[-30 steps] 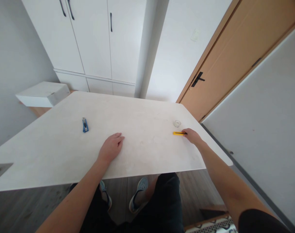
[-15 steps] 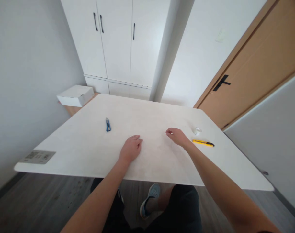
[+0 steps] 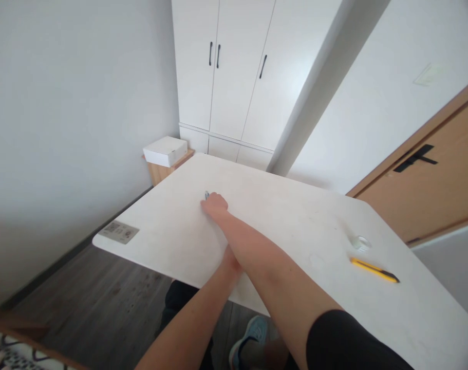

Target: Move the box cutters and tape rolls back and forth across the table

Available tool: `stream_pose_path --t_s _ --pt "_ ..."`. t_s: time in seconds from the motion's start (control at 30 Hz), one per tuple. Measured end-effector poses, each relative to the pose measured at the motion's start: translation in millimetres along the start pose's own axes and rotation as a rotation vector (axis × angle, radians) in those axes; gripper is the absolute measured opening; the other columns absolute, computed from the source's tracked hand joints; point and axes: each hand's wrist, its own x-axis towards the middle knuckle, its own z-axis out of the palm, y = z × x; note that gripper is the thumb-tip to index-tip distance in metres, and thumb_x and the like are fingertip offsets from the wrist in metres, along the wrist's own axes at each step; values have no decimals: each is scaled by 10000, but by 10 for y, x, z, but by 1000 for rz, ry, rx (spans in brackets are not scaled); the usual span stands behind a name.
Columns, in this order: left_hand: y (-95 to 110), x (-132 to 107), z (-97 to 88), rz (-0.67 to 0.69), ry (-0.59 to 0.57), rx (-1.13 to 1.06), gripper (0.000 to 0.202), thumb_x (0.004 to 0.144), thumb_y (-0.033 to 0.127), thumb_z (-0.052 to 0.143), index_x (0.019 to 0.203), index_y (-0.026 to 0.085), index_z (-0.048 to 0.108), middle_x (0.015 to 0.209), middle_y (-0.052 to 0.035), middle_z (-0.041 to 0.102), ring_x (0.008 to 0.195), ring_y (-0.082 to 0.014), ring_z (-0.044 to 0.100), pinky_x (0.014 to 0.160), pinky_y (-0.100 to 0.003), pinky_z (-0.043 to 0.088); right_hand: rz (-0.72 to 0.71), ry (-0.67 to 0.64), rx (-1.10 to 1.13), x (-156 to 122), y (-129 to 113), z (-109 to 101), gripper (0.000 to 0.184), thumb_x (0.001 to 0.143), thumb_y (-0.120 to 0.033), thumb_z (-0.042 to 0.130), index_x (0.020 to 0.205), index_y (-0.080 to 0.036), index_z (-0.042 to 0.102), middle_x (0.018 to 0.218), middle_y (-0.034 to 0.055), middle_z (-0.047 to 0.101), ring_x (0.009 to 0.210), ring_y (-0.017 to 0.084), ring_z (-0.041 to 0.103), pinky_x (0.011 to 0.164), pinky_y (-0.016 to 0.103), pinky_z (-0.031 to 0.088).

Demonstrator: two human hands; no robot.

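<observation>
My right hand (image 3: 215,203) reaches across to the left side of the white table (image 3: 172,210). Its fingers close over the blue box cutter (image 3: 207,195), and only the cutter's front end shows past them. Beneath my right forearm lies my left hand (image 3: 230,258); just the part by the wrist is visible, and its fingers are hidden. A yellow box cutter (image 3: 374,270) rests on the right part of the table, beside a clear roll of tape (image 3: 360,243).
A grey printed label (image 3: 120,232) is stuck on the table's left corner. Behind that side, a white box (image 3: 165,150) sits on a wooden stand (image 3: 159,173). White cabinets (image 3: 234,87) line the back, and a wooden door (image 3: 445,180) is on the right.
My right hand has swung left over my left arm and taken hold of the blue box cutter. The view has turned left, so the table appears shifted right.
</observation>
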Motion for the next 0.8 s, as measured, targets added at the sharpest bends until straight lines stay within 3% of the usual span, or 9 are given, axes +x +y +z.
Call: stream_pose_path --t_s 0.17,0.27,0.33,0.4,0.43,0.5,0.57,0.7,0.8 --pt "-26 38 -27 107 -46 197 408 896 558 553 1004 179 660 1009 -139 705 970 -281 688 917 -462 543 -14 -3 -55 15 -32 44 292 946 -199 568 1204 -103 663 1255 206 677 1168 268 653 908 344 532" --pt "51 33 -27 147 -89 400 270 910 396 552 1013 182 679 1104 -140 703 1141 -304 633 1050 -507 464 -104 -8 -118 -98 188 -90 261 920 -198 572 1140 -119 690 1193 180 705 1108 276 668 874 348 531" --pt "123 21 -9 181 -138 553 174 803 225 663 966 183 709 1160 -137 699 1328 -326 503 1183 -502 317 -161 25 -155 -249 513 -252 232 917 -217 567 1091 -142 701 1150 153 716 1061 263 670 859 343 519" --pt "188 6 19 218 -188 693 160 760 143 665 904 180 725 1177 -142 700 1390 -340 435 1235 -523 202 -198 69 -179 -472 1020 -460 195 913 -243 581 1041 -167 707 1095 120 722 1019 237 662 856 327 498" --pt "212 0 32 259 -226 825 150 777 127 641 886 173 733 1191 -152 697 1373 -337 459 1234 -528 210 -207 91 -185 -614 1342 -576 179 909 -254 595 1024 -176 708 1071 106 721 1006 225 655 859 318 487" --pt "239 -10 52 490 -280 1343 234 856 144 551 975 172 751 1256 -154 683 1308 -309 539 1192 -520 323 -186 130 -194 -956 2091 -823 150 901 -260 622 994 -182 710 1033 91 714 989 213 642 863 312 470" --pt "239 -9 57 661 -276 1679 310 910 160 485 1063 152 755 1275 -165 681 1249 -288 596 1143 -484 409 -124 162 -200 -1362 2910 -1078 144 882 -240 640 997 -194 713 1027 79 707 973 208 638 856 311 465" --pt "213 17 37 766 -267 1850 354 945 201 448 1093 134 762 1243 -163 703 1192 -272 642 1107 -435 459 120 215 -248 -2189 4361 -1537 174 846 -191 627 981 -214 734 1017 59 713 953 208 657 848 310 484" --pt "211 31 20 775 -271 1858 373 946 229 433 1096 140 763 1248 -157 703 1192 -272 643 1105 -436 464 252 290 -297 -2614 5014 -1757 202 821 -174 631 971 -233 754 1062 58 724 1010 226 668 899 330 495"
